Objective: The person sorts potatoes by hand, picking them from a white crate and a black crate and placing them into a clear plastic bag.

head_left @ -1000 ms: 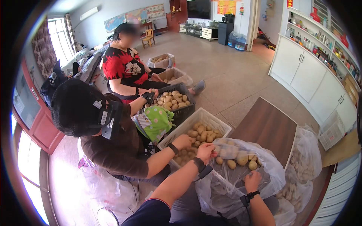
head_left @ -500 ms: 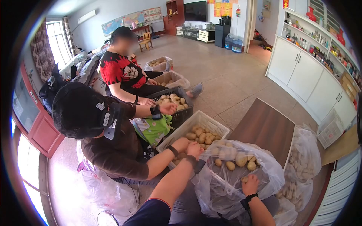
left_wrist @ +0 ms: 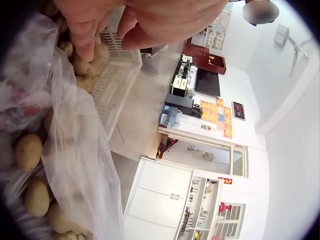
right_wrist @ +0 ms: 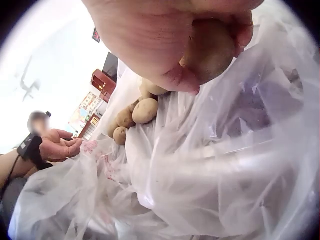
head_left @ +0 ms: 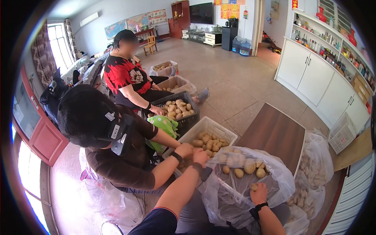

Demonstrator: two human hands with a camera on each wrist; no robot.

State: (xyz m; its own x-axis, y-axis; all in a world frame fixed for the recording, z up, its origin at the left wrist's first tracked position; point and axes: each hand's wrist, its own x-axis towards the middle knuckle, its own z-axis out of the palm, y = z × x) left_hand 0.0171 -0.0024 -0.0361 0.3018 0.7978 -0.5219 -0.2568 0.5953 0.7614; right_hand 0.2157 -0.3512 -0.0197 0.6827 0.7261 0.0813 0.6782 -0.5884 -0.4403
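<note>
— Where does the light come from in the head view?
— Daylight from the tall curtained window [head_left: 58, 41] at the left, and the lower left edge burns out white. The pale tiled floor [head_left: 235, 82] carries a soft sheen. Shadows are faint.
— Any distortion?
— Heavy fisheye: a black ring all round, and the white cupboard doors [head_left: 313, 76] bow outward. One face is masked by blur.
— And the wrist views?
— The left hand [left_wrist: 150, 20] sits too close, soft and shaded, and the clear crinkled plastic bag [left_wrist: 80, 150] smears. The right hand [right_wrist: 160, 40] and its brown oval potato [right_wrist: 210, 50] are out of focus, with white glare on the bag.
</note>
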